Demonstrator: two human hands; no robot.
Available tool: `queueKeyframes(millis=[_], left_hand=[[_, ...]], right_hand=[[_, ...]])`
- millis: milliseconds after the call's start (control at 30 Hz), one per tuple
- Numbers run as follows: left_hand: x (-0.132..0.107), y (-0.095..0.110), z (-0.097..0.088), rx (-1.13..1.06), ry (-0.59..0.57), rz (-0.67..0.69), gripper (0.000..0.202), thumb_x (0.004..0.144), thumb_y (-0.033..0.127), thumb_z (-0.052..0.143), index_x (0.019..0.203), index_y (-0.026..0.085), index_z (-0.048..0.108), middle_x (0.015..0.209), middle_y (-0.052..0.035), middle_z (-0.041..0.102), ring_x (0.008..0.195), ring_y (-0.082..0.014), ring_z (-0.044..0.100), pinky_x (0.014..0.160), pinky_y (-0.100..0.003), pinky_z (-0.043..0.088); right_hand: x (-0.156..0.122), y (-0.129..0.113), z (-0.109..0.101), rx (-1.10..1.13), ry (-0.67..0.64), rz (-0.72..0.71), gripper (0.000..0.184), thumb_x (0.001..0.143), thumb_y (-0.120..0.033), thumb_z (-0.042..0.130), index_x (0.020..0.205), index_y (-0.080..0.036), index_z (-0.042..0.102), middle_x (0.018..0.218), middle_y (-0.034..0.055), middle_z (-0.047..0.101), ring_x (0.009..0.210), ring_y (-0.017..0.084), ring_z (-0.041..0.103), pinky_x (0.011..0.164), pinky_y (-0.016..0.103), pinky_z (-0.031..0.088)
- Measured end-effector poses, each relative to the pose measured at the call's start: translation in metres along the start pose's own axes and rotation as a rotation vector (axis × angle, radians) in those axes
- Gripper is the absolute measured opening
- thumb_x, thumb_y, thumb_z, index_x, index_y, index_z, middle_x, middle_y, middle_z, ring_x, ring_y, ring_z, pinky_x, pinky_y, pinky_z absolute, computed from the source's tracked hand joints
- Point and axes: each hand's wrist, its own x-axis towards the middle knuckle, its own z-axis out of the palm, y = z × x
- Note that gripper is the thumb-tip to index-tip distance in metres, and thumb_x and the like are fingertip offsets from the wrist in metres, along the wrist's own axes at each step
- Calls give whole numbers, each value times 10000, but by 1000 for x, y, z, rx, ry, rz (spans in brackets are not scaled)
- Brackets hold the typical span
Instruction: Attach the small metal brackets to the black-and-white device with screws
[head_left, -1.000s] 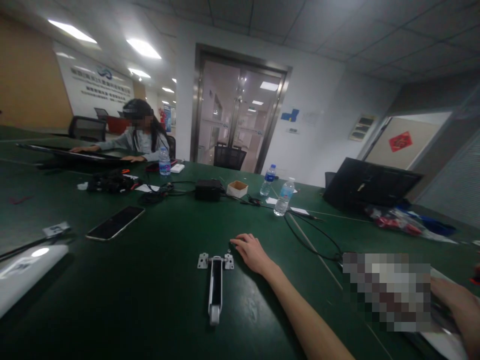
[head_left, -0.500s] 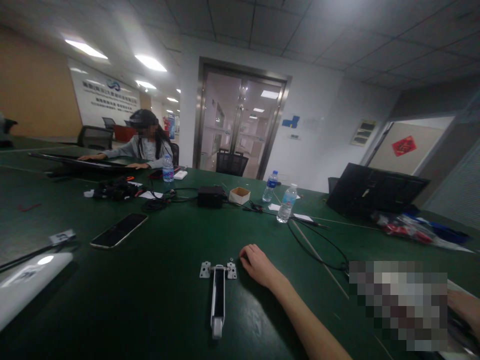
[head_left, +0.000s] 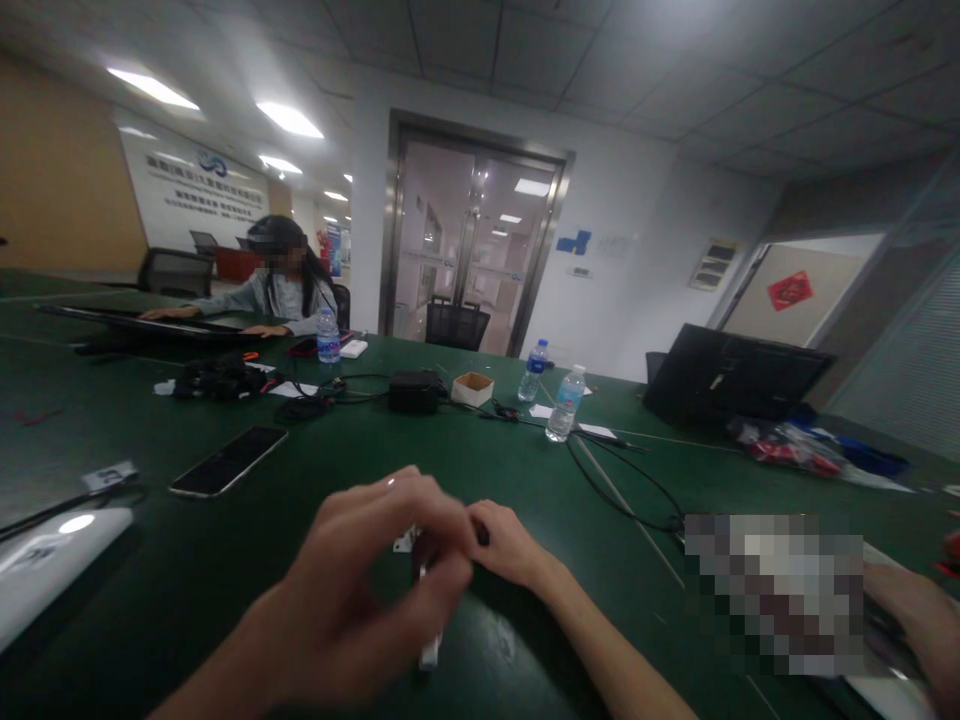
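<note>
My left hand (head_left: 375, 590), slightly blurred, hovers over a long metal bracket with hinge-like perforated plates (head_left: 428, 655) and covers most of it. Its fingers curve loosely, with a gap between thumb and forefinger, and nothing shows between them. Just beyond its fingertips, my right hand (head_left: 510, 545) rests on the green table (head_left: 510, 650), close by the right end of the bracket. The right fingers are curled together; whatever they may hold is hidden. Of the bracket, only a bit of the left plate and the lower end of the arm can be seen.
A phone (head_left: 229, 461) lies to the left, near a white device (head_left: 64, 570). Farther back are a black box (head_left: 416, 391), a small open carton (head_left: 472, 389), cables and two water bottles (head_left: 566, 404). A person (head_left: 289, 285) sits across; another person's hand (head_left: 911, 610) is at right.
My left hand has come into view from below and now covers most of the bracket. My right hand stays beside the bracket. The view has shifted slightly.
</note>
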Motion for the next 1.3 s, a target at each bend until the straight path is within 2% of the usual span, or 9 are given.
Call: queueKeyframes(millis=[67,167,267,367,500,733,1033,1167,1300], left_hand=[[23,-13,5,26,-157,76,175,916,319,491,906,214,631,800,8,640,719,-146,568,738,-292,463],[40,-54,23,137,-384,69,155,875,264,485,837,184,612,788,-14,622,710,-159,546,692,-292,414],[30,-97,44,128,-503,7,159,890,278,491,867,179,614,829,-24,617,739,-167,555,698,-290,407],[11,-120,56,66,-538,-80,169,897,306,504,876,180,615,849,-28,605,758,-169,560,681,-272,414],[1,-122,61,-4,-587,-123,143,874,308,546,920,195,621,881,-21,601,775,-167,562,670,-257,419],[-3,-124,67,-22,-569,-118,158,879,316,528,925,191,613,888,-23,585,769,-166,547,661,-257,416],[-1,-117,64,-7,-600,-141,165,876,321,516,916,187,602,890,-29,592,762,-167,547,653,-259,429],[-2,-118,64,-20,-593,-146,145,878,308,520,914,190,597,893,-23,590,766,-166,552,655,-255,430],[-4,-120,66,-28,-582,-150,138,875,301,524,913,190,594,889,-21,584,762,-160,546,650,-248,432]], right_hand=[[0,1,2,42,15,26,164,755,-106,635,903,-175,647,803,-6,625,725,116,558,687,223,439],[-1,1,4,96,23,59,142,742,-114,667,866,-178,641,786,-18,622,685,101,547,643,204,426],[-1,1,4,103,28,67,110,749,-141,685,845,-180,646,787,-19,626,687,101,552,639,205,426],[-1,1,3,100,34,72,74,768,-158,682,834,-180,655,789,-15,629,694,102,557,642,207,432],[-1,1,3,100,28,82,62,785,-179,677,845,-187,664,777,-18,626,692,103,559,644,210,437],[-2,-1,2,114,13,93,70,800,-192,681,870,-189,677,807,-8,633,709,112,566,650,216,445],[0,0,1,52,1,33,83,886,-216,617,914,-213,695,901,17,649,886,147,575,790,256,453],[0,0,2,53,6,25,136,921,-213,555,933,-208,691,904,31,628,895,152,575,801,262,454],[-1,1,4,95,47,26,76,892,-199,579,905,-184,653,902,30,603,833,139,568,747,248,460]])
